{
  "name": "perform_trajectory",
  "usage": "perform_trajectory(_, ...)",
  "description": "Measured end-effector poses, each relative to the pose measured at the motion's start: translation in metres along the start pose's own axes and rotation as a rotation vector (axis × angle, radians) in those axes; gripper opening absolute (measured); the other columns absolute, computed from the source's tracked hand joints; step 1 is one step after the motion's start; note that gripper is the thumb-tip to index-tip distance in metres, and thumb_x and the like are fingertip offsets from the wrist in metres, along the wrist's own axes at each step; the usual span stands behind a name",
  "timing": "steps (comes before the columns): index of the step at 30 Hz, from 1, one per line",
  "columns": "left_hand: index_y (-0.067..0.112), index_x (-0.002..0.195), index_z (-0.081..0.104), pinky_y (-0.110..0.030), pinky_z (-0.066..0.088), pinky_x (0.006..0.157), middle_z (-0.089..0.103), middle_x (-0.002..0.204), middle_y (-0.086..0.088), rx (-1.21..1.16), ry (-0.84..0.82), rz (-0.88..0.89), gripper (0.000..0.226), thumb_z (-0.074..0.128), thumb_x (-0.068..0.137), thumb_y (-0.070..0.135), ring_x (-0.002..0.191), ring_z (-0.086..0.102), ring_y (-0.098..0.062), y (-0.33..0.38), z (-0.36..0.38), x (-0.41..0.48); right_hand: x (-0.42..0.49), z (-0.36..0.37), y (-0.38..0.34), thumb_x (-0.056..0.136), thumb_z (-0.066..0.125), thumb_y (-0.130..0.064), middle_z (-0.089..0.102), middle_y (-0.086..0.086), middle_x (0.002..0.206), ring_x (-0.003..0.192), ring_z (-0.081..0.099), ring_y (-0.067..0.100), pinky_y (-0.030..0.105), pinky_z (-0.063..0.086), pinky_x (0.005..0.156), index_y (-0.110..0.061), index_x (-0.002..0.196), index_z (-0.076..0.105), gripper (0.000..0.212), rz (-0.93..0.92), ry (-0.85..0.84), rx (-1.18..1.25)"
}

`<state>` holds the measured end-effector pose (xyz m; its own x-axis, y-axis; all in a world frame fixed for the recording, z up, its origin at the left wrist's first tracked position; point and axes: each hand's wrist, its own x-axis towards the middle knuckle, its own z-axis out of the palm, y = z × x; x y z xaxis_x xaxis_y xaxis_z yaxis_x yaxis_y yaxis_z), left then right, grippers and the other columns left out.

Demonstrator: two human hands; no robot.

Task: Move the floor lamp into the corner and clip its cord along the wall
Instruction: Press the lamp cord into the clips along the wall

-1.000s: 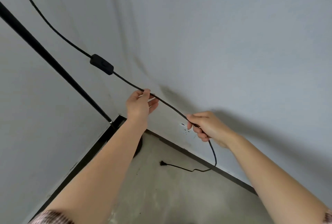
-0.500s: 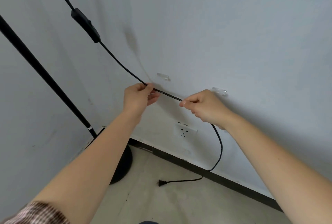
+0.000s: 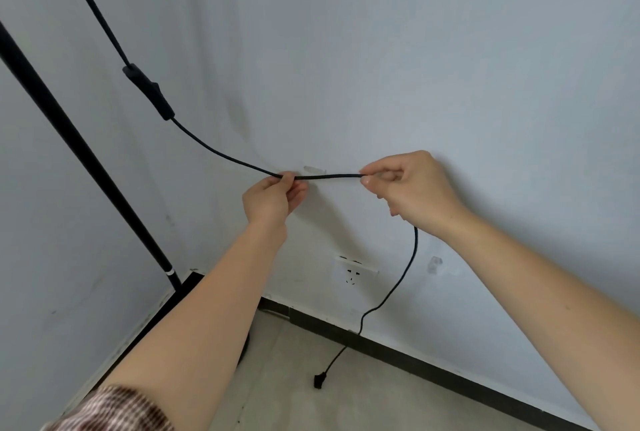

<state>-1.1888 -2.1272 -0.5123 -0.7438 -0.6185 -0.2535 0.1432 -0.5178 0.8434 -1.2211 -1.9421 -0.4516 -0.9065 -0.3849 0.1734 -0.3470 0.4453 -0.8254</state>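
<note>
Your left hand [image 3: 273, 197] and right hand [image 3: 408, 188], fingers curled shut, each pinch the thin black lamp cord [image 3: 221, 155], stretching a short level span across the small clear plastic wall clip [image 3: 314, 169]. Half a second ago that span sat lower, tilted. The cord's black inline switch [image 3: 149, 91] hangs up left; its plug [image 3: 319, 380] lies on the concrete floor [image 3: 346, 403]. The black floor lamp pole [image 3: 79, 150] stands in the corner.
</note>
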Motion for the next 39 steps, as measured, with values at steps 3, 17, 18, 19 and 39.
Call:
perform_trajectory(3,0.002,0.076,0.06,-0.02,0.059,0.059,0.063,0.072,-0.012,-0.019,0.01,-0.01,0.012,0.059,0.088,0.001,0.051,0.066,-0.01,0.002,0.003,0.002,0.002,0.004,-0.001,0.085,0.066,-0.018,0.067,-0.008,0.075,0.038,0.054,0.004,0.016,0.046,0.042,-0.02,0.097,0.076,0.016,-0.01,0.075,-0.005)
perform_trajectory(17,0.002,0.087,0.061,-0.021,0.06,0.065,0.066,0.078,-0.007,-0.01,0.001,0.023,0.01,0.069,0.08,0.002,0.067,0.066,-0.017,0.005,0.006,0.005,-0.004,-0.002,0.019,0.088,0.056,-0.016,0.078,-0.002,0.095,0.044,0.051,-0.002,0.019,0.046,0.057,-0.022,0.102,0.076,0.025,-0.037,-0.023,-0.384)
perform_trajectory(18,0.003,0.083,0.061,-0.021,0.06,0.064,0.066,0.078,-0.007,-0.006,0.005,0.032,0.009,0.069,0.08,0.002,0.066,0.065,-0.016,0.005,0.005,0.006,-0.005,-0.003,0.019,0.088,0.055,-0.016,0.078,-0.006,0.089,0.041,0.055,0.003,0.017,0.046,0.052,-0.023,0.103,0.076,0.026,-0.025,-0.043,-0.378)
perform_trajectory(19,0.004,0.081,0.06,-0.021,0.06,0.063,0.066,0.077,-0.007,-0.001,0.008,0.039,0.009,0.069,0.081,0.002,0.066,0.065,-0.016,0.006,0.004,0.007,-0.006,-0.003,0.02,0.088,0.054,-0.017,0.075,-0.012,0.078,0.038,0.059,0.008,0.014,0.044,0.046,-0.025,0.102,0.075,0.027,-0.015,-0.062,-0.365)
perform_trajectory(39,0.005,0.104,0.06,-0.022,0.058,0.069,0.069,0.082,-0.002,-0.003,-0.075,0.023,0.022,0.068,0.084,0.013,0.069,0.064,-0.013,-0.002,0.007,0.002,-0.034,-0.06,0.047,0.081,0.066,-0.005,0.062,-0.009,0.042,0.037,0.05,0.004,0.009,0.036,0.039,-0.015,0.081,0.077,0.015,0.138,0.052,0.018)
